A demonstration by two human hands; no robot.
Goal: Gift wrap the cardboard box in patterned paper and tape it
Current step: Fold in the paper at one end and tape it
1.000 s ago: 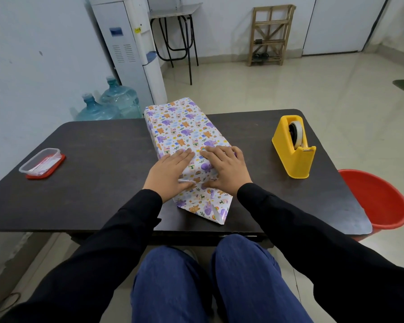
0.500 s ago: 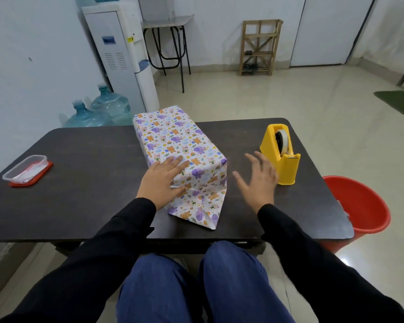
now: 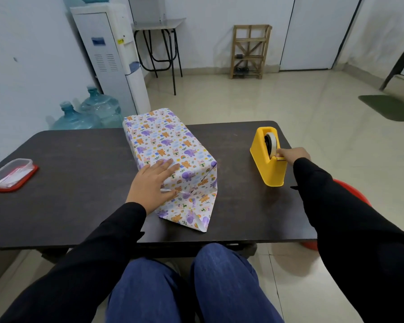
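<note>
Pale tiled floor and white walls all round, with a dark desk (image 3: 79,183) up front. Against the left wall, a white water cooler (image 3: 110,54) with two blue water bottles (image 3: 100,108) on the floor beside it; farther back, a small metal-legged table (image 3: 159,26) and a wooden rack (image 3: 251,51). On the desk's middle, lying lengthwise away from the camera, the box (image 3: 160,141), covered in white patterned paper (image 3: 189,159) printed with purple and orange animals. At its near end, folded side creases and a bottom flap (image 3: 191,217) splayed out onto the desk. Left hand (image 3: 153,183) flat on the box's near top corner, fingers straight, palm over the top edge, thumb down on the near end face; nothing gripped, just pressing. Well to the right, a yellow tape dispenser (image 3: 269,169) upright, tape roll (image 3: 271,142) in its slot. Right hand (image 3: 293,155) at the dispenser's near cutter end, fingers curled in and bunched at the blade; tape end too small to see, so no telling whether pinched or not. At the desk's far left, a clear plastic container (image 3: 9,174) on a red lid, well apart from the box. Beyond the right edge, partly hidden behind the right sleeve, a red basin (image 3: 350,190) on the floor.
</note>
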